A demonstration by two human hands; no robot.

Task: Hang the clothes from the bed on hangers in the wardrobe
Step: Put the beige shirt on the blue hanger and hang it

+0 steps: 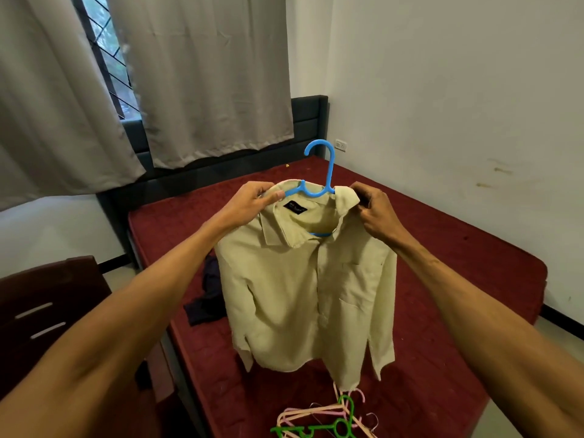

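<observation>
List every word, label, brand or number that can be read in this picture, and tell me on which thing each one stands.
Black neck label inside the collar of the pale shirt: it has pale lettering, too small and blurred to read.
No other text can be seen: none on the blue hanger and none on the wall socket.

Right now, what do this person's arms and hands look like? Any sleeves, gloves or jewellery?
Both arms are bare as far as the view shows: no sleeve covers the left forearm or the right forearm. The left hand and the right hand wear no gloves. No watch, bracelet or ring is visible on either.
</observation>
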